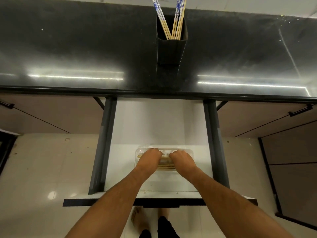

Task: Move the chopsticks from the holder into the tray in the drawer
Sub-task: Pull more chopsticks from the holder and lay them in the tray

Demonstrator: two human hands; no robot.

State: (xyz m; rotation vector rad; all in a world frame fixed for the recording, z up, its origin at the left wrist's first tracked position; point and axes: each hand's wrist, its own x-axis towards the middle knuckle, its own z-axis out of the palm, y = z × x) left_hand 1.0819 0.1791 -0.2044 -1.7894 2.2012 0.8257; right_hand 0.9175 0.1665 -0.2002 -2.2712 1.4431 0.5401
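A dark rectangular holder (pixel 169 48) stands on the black countertop (pixel 68 48), with several wooden chopsticks (pixel 178 23) upright in it, some patterned blue and white. Below, the white drawer (pixel 154 121) is pulled out. A clear plastic tray (pixel 137 152) lies in its front half, and several chopsticks (pixel 165 166) lie crosswise in the tray. My left hand (pixel 150 158) and my right hand (pixel 182 158) are both down in the tray, knuckles up, fingers curled around a chopstick that spans the gap between them. The fingertips are hidden.
Dark grey side rails (pixel 104 143) border the drawer, and its dark front edge (pixel 77 202) is nearest me. Closed brown cabinet fronts (pixel 42 114) flank it on both sides. My feet (pixel 137 219) stand on the pale tiled floor below.
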